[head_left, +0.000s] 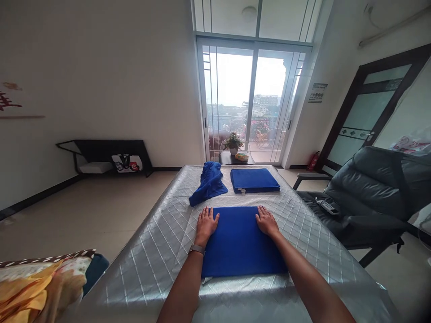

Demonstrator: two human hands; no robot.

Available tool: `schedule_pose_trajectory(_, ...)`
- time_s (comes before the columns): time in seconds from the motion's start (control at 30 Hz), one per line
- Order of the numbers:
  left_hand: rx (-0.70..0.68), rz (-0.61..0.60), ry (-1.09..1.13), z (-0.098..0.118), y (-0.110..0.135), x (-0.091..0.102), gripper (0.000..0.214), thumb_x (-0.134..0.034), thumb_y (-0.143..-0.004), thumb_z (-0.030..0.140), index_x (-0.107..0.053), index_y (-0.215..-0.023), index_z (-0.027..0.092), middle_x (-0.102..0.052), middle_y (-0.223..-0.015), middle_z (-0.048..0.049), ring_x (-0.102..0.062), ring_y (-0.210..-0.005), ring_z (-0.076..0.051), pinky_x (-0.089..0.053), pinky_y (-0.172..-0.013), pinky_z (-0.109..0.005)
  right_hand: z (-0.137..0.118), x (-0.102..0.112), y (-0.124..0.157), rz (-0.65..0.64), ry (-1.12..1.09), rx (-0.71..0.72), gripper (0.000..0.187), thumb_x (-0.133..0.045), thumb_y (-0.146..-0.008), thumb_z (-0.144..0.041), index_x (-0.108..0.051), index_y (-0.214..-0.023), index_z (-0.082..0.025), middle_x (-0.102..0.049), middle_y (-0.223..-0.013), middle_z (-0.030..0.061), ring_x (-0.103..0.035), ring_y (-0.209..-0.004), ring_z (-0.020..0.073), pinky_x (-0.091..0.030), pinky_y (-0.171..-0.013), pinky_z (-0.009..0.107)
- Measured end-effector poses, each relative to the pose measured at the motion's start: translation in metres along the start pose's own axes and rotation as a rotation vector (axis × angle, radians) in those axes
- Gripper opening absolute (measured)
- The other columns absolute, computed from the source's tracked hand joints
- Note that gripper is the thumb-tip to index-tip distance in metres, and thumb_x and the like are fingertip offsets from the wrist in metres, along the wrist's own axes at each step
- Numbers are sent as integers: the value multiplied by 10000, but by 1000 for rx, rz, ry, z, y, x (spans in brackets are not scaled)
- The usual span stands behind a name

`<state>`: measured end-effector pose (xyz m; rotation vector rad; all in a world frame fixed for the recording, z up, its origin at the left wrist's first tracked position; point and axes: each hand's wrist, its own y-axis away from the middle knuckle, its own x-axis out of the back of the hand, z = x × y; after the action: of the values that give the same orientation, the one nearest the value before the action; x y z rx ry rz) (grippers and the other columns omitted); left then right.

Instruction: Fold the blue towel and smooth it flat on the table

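Flat, both open hands: left hand (206, 224), right hand (266, 221) on blue towel (240, 244).

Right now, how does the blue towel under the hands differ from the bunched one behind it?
The near towel lies flat, folded neatly; the bunched towel is a crumpled heap. The left hand and right hand rest on the near towel; no hand touches the bunched towel. Both are blue.

Bare forearms; behind the left hand (206, 224), a slim, pale-clasped wristband (197, 249) rings the wrist.
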<state>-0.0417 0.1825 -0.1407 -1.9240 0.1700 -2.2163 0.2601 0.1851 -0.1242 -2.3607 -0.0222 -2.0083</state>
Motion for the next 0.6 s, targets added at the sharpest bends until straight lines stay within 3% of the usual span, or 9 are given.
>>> schedule_pose_trajectory(0.4,12,-4,23,3,2,5,613,-343,-1021,495,-455,-1494,121,-379,-1595,-169,-328,-1487,-286,-268,-1205,-432,-2,4,2,-10,-29,-8,642,-236,-1017,-392,-256,-1594,-111,-219,-1666,51,-160,-1540,184,-115,-1245,370)
schedule_pose_trajectory(0.6,-28,126,41,3,2,13,484,-466,-988,436,-583,-1360,151,-523,-1493,-164,-415,-1428,-307,-327,-1167,-441,-1,3,2,-2,-19,-11,632,-236,-1020,-386,-262,-1594,-124,-223,-1666,49,-161,-1539,173,-115,-1244,357)
